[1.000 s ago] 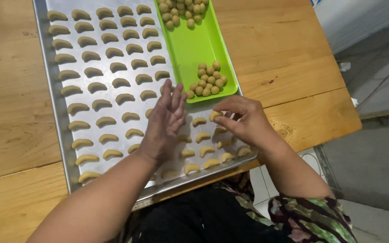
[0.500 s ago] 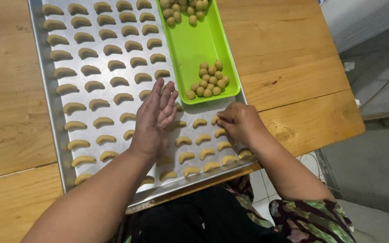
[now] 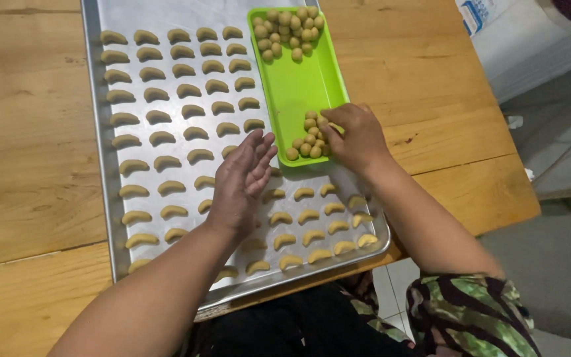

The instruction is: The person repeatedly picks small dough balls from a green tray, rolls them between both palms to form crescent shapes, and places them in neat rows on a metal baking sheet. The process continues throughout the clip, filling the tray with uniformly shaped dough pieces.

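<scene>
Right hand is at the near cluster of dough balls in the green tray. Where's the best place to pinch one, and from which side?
Take a ball on the cluster's outer edge, pinched lightly across its round sides from above. The green tray's raised rim blocks a low sideways approach, and packed neighbours crowd the inner ones. The right hand already covers the cluster's right edge.
</scene>
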